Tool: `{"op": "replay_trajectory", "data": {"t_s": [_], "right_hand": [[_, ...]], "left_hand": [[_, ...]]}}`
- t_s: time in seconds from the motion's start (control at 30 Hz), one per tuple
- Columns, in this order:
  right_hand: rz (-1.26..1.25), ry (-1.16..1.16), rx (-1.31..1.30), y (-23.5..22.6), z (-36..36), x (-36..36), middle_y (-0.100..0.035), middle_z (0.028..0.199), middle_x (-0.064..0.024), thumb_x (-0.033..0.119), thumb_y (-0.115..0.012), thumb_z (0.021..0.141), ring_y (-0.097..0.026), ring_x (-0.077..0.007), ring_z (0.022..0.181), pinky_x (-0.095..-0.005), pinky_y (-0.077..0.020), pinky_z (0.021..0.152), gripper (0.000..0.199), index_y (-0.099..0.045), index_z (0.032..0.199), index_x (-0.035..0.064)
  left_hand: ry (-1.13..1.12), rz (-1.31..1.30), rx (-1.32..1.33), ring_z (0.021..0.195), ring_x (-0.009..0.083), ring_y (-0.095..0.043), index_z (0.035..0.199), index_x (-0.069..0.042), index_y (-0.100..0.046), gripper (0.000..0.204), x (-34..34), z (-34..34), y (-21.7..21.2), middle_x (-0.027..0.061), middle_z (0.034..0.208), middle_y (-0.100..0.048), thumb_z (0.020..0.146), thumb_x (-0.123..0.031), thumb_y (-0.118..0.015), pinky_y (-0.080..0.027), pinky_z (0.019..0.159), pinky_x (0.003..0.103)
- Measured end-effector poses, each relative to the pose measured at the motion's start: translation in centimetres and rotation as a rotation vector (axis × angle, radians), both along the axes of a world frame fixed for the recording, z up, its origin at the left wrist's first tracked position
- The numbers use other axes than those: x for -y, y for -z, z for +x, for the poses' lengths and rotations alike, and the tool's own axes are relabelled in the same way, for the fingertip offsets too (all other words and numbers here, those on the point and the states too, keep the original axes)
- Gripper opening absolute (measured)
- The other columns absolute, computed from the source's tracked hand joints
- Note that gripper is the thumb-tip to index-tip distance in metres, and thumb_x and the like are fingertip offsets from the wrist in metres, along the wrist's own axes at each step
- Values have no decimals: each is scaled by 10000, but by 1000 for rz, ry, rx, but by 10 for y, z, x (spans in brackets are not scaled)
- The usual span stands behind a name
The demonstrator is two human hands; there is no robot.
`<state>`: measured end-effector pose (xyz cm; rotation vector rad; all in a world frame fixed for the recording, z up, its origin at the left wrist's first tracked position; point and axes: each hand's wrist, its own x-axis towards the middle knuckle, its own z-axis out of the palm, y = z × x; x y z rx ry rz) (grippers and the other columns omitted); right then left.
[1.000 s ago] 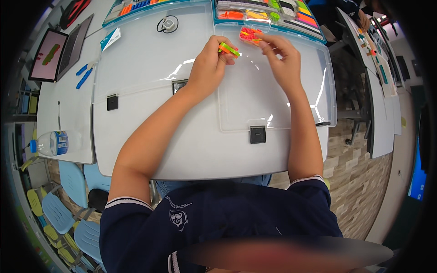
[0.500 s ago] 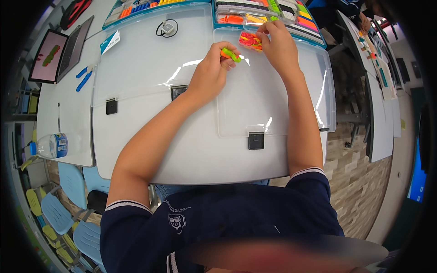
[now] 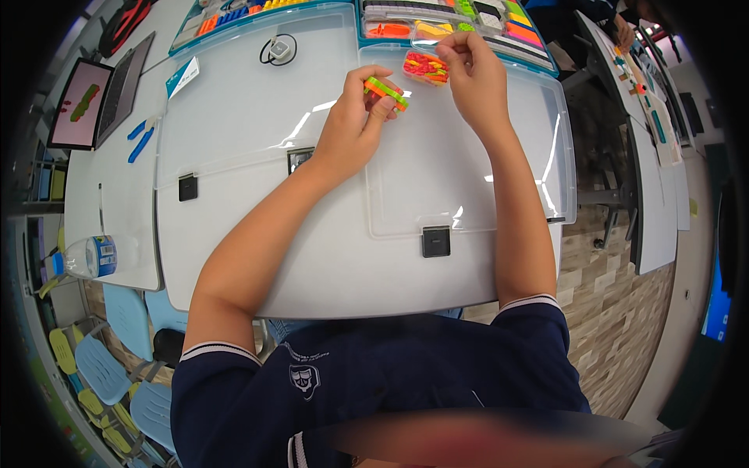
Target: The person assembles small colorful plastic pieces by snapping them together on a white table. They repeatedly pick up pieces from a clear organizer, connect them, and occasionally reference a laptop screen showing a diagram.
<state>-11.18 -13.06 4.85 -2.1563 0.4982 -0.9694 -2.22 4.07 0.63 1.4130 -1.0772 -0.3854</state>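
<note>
A small assembly of lime-green and orange building pieces [image 3: 387, 91] is gripped between the thumb and fingers of my left hand [image 3: 349, 129]. My right hand [image 3: 481, 90] is closed in a pinch, just right of a small clear box of red and yellow connector pegs [image 3: 426, 69]. Whatever sits between its fingertips, if anything, is too small to make out. Both hands are above the clear plastic lids [image 3: 437, 171] lying on the white table.
Teal-edged parts cases [image 3: 460, 39] full of coloured building pieces line the far edge. To the left are an open laptop [image 3: 90, 101], blue-handled pliers [image 3: 140, 142], a white card [image 3: 182, 76], a coiled cable [image 3: 278, 50] and a water bottle [image 3: 90, 257].
The green and orange assembly has turned in my left hand, showing more of its length, and that hand has shifted slightly left. My right hand stays pinched beside the peg box.
</note>
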Motion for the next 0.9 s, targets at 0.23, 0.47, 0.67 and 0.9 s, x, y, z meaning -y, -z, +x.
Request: {"op": "replay_trajectory", "data": {"t_s": [0.23,0.47,0.67,0.9], "right_hand": [[481,-219,5,-7,-29,-38,-683,839,-33,58,-646,900,-604,-82,729,-223,-475,653,105,-669,992,13],[450,-277,123,7,-25,-43,-667,882,-19,65,-658,898,-607,-80,772,-203,-435,634,71,-665,957,26],[349,-250,129,17,-20,-47,-636,927,-39,34,-676,860,-618,-118,794,-247,-483,668,36,-675,894,21],[117,-209,88,10,-22,-55,-638,867,-47,-10,-644,853,-628,-152,774,-282,-507,656,41,-675,848,16]], "left_hand": [[44,-122,-218,882,155,-589,1329,-48,-329,374,3,6,0,122,1061,-587,1012,-155,-496,-504,771,279],[141,-133,-253,922,162,-573,1332,-64,-322,379,2,12,-1,108,1071,-589,1009,-152,-501,-487,831,304],[163,-155,-219,990,165,-586,1279,-68,-357,356,3,10,0,84,1068,-570,971,-56,-534,-494,866,303],[224,-105,-237,1015,170,-587,1245,-65,-385,391,1,11,0,65,1045,-558,917,-13,-592,-477,902,312]]}}
